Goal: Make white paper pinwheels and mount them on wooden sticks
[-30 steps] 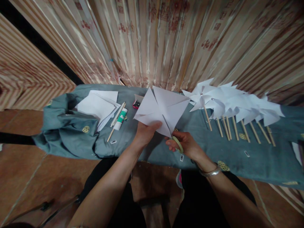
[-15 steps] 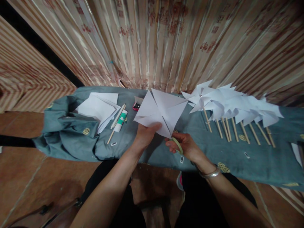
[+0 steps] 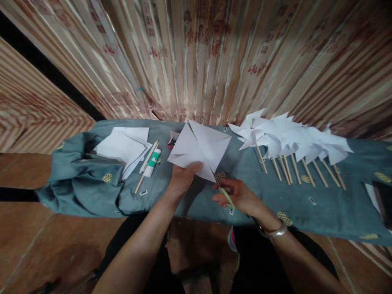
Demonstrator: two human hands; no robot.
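My left hand (image 3: pixel 185 175) grips a white square sheet of paper (image 3: pixel 204 146) by its lower edge, thumb on top. Slits run inward from the sheet's corners. My right hand (image 3: pixel 234 194) is closed round the pale green handles of a pair of scissors (image 3: pixel 227 197). Their blades point up toward the paper's lower corner, close to the slit there; whether they touch it I cannot tell. Just behind the sheet's left side sits a small red box (image 3: pixel 172 141) with dark bits inside.
White paper pinwheels (image 3: pixel 283 134) on wooden sticks lie in an overlapping row at the right. To the left are stacked paper sheets (image 3: pixel 122 145), a glue stick (image 3: pixel 152 162) and thin sticks (image 3: pixel 149 157). A dark object (image 3: pixel 384 202) rests at the right edge. Curtains (image 3: pixel 190 61) hang behind the cloth-covered table.
The scissors have drawn back from the slit at the paper's lower corner, down and away. The paper sits slightly further left in view, and the whole view has shifted a little.
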